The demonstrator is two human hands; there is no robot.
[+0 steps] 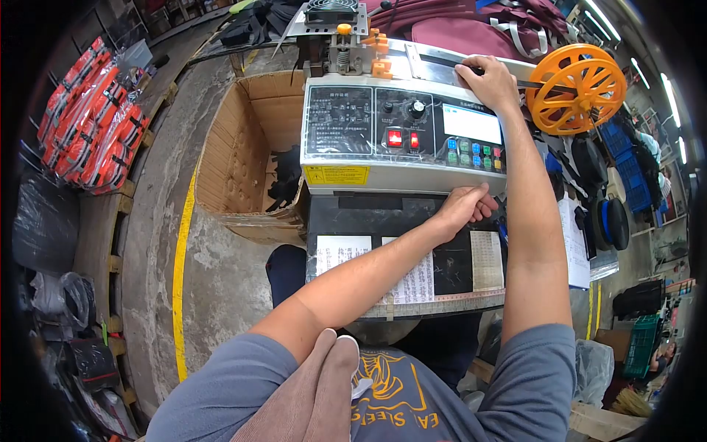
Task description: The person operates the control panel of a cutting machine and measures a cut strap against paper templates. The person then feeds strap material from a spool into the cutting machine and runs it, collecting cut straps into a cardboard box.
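A white strap-cutting machine (412, 173) with a dark control panel stands in front of me. My right hand (492, 82) rests on its top rail, fingers bent and closed round the black strap. That strap (541, 85) runs to an orange reel (578, 90) on the right. Below the panel, my left hand (468, 208) is at the machine's lower right edge with its fingers curled. What it holds, if anything, is hidden. The lit display (471, 124) and coloured keys (474, 153) sit between the two hands.
An open cardboard box (243, 140) with black pieces inside stands left of the machine. Written sheets (486, 261) and a ruler strip (471, 295) lie on the black table (453, 269). Maroon fabric (464, 33) is piled behind; orange packs (92, 125) are stacked far left.
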